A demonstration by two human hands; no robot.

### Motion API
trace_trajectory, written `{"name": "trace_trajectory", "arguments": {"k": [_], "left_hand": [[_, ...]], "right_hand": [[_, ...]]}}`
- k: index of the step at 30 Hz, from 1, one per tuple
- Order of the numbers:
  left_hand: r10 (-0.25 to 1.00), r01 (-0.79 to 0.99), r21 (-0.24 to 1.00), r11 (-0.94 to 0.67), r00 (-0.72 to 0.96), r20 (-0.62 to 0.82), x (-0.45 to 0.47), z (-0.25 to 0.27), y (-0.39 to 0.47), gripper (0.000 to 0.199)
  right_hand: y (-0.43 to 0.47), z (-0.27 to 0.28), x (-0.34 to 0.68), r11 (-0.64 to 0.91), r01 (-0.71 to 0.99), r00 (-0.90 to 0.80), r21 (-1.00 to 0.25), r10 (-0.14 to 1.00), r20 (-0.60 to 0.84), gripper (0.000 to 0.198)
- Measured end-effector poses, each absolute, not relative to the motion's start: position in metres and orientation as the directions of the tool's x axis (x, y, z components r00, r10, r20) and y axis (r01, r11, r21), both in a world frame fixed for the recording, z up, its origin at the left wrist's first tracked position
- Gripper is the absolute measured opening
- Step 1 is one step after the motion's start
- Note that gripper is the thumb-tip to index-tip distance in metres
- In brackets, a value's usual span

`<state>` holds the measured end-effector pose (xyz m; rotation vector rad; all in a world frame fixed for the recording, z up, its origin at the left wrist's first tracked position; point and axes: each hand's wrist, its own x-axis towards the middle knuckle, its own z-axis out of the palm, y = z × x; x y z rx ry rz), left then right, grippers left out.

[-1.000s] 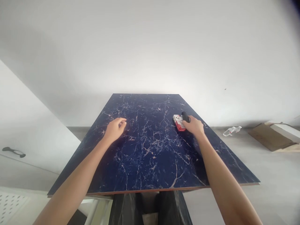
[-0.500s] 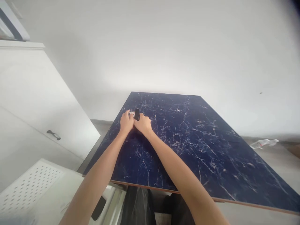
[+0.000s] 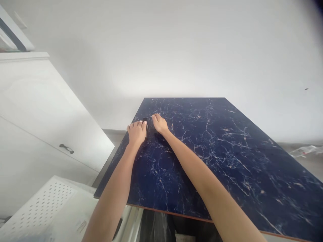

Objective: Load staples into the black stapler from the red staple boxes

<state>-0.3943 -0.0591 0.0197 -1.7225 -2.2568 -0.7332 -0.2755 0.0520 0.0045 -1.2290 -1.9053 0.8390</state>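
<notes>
My left hand [image 3: 137, 130] is closed over a small black object [image 3: 145, 119] on the left part of the dark blue marble-patterned tabletop [image 3: 202, 148]. Only a black end and a dark edge of that object show beside my thumb; my fingers cover the rest, so its kind stays unclear. Just to the right, apart from it, my right hand [image 3: 159, 123] hovers at or just above the surface. Its fingers are curled together, thumb near the index finger. Whatever they may hold is too small or hidden to make out.
On the left stands a white cabinet [image 3: 58, 114] with a dark handle [image 3: 66, 149]. A white box with a perforated panel [image 3: 45, 201] sits at the lower left. Behind the table rises a pale wall [image 3: 176, 50]. A clear plastic item [image 3: 305, 151] lies beyond the right edge.
My right hand has moved right, away from the black-and-white object it was touching together with my left hand. My left hand now covers more of that object. The view has shifted slightly.
</notes>
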Motion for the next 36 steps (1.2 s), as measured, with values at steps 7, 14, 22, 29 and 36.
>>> {"name": "trace_trajectory", "arguments": {"k": [7,14,22,29,36], "left_hand": [[0.871,0.974,0.216,0.067,-0.162,0.464,-0.371,0.016,-0.062,0.03],[0.907,0.997,0.067,0.035,-0.06,0.417,-0.35,0.026,-0.071,0.045],[0.879,0.998,-0.062,-0.034,0.059,0.474,-0.358,0.038,-0.078,0.047],[0.856,0.998,-0.056,-0.003,0.031,0.516,-0.373,0.043,-0.078,0.046],[0.849,0.999,-0.024,-0.042,0.049,0.527,-0.374,0.047,-0.079,0.045]], "right_hand": [[0.09,0.002,-0.296,0.217,0.369,-0.409,-0.904,0.911,0.052,0.041],[0.088,0.005,-0.277,-0.095,0.03,-0.508,-0.995,0.856,-0.097,0.016],[0.08,0.011,-0.267,-0.422,-0.156,-0.535,-0.893,0.796,-0.283,0.013],[0.072,0.01,-0.268,-0.406,-0.099,-0.557,-0.908,0.779,-0.288,0.011],[0.076,0.009,-0.262,-0.447,-0.162,-0.6,-0.88,0.753,-0.272,0.017]]}}
